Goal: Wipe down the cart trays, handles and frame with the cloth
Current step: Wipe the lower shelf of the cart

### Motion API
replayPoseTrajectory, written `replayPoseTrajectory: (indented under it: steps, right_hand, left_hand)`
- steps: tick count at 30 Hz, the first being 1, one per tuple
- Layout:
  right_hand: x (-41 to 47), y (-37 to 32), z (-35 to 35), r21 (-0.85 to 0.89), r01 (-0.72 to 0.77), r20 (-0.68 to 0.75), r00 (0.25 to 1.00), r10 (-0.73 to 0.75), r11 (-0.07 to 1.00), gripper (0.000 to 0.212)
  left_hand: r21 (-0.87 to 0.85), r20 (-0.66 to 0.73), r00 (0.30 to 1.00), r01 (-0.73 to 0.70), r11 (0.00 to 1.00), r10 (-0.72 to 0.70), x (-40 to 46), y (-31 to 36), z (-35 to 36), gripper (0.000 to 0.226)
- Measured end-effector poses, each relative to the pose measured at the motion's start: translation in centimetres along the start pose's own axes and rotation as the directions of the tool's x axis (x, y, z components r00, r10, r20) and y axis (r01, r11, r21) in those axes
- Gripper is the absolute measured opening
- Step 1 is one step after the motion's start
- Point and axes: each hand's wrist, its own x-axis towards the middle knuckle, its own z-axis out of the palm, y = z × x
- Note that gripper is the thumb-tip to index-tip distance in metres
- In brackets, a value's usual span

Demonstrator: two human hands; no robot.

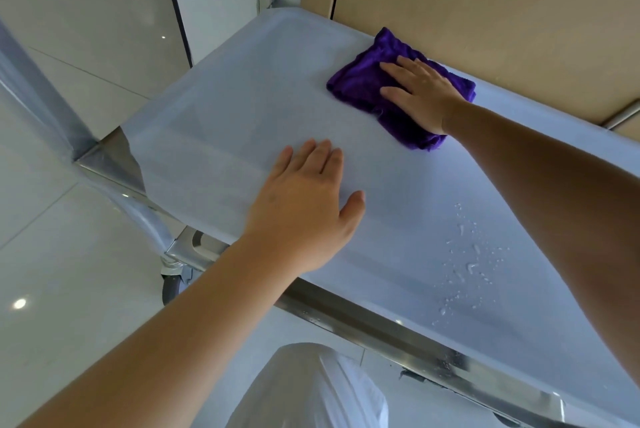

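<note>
Currently: top tray (214, 136) wipe. R hand (420, 95) flat, fingers straight, pressing cloth (356, 81) at far edge; L hand (304, 205) flat, bracing tray. Next: sweep toward water drops (467, 261).

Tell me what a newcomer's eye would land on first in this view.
The purple cloth stands out first, lying on the far side of the pale cart tray with the right hand pressed flat on it. Nearer, the left hand rests open on the bare tray. Water drops glisten on the tray near its front right edge.
</note>
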Motion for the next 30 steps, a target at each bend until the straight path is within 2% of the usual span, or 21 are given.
replayPoseTrajectory:
  steps: [5, 12, 18, 22, 24, 27, 28, 30]
  right_hand:
    - [0.9, -0.2, -0.3, 0.016, -0.116, -0.030, 0.993, 0.116, 0.993, 0.060]
    - [1.3, -1.1, -0.3, 0.079, -0.323, -0.049, 0.944, 0.328, 0.943, 0.064]
    - [1.3, -2.2, -0.7, 0.132, -0.573, 0.040, 0.819, 0.573, 0.809, 0.067]
    - [0.8, -2.2, -1.6, 0.092, -0.667, 0.093, 0.745, 0.660, 0.739, 0.069]
    - [0.2, -1.9, -2.2, 0.000, -0.646, 0.080, 0.761, 0.644, 0.763, 0.074]
    - [-0.3, -0.8, -4.1, -0.207, -0.521, -0.029, 0.849, 0.527, 0.828, 0.084]
    - [-0.4, -0.1, -4.8, -0.258, -0.470, -0.100, 0.882, 0.461, 0.844, 0.085]
    - [-0.5, 1.5, -5.4, -0.333, -0.284, -0.268, 0.943, 0.199, 0.899, 0.085]
  left_hand:
    - [-0.013, -0.022, 1.000, 0.006, 1.000, -0.006, 0.1, 0.0, 0.0, 0.065]
    - [-0.009, 0.011, 0.999, 0.033, 0.999, -0.033, 0.5, -0.1, 0.3, 0.067]
    - [0.044, 0.068, 0.996, 0.063, 0.997, -0.066, 0.9, 0.0, 0.4, 0.067]
    - [0.040, 0.065, 0.996, 0.063, 0.997, -0.066, 1.0, 0.1, 0.2, 0.067]
    - [0.029, 0.053, 0.997, 0.061, 0.998, -0.062, 0.9, 0.2, 0.2, 0.067]
    - [0.026, 0.043, 0.997, 0.062, 0.998, -0.063, 0.8, 0.2, 0.5, 0.066]
    - [0.026, 0.042, 0.997, 0.061, 0.998, -0.062, 0.8, 0.2, 0.5, 0.066]
    - [0.031, 0.041, 0.997, 0.060, 0.998, -0.061, 0.8, 0.2, 0.5, 0.067]
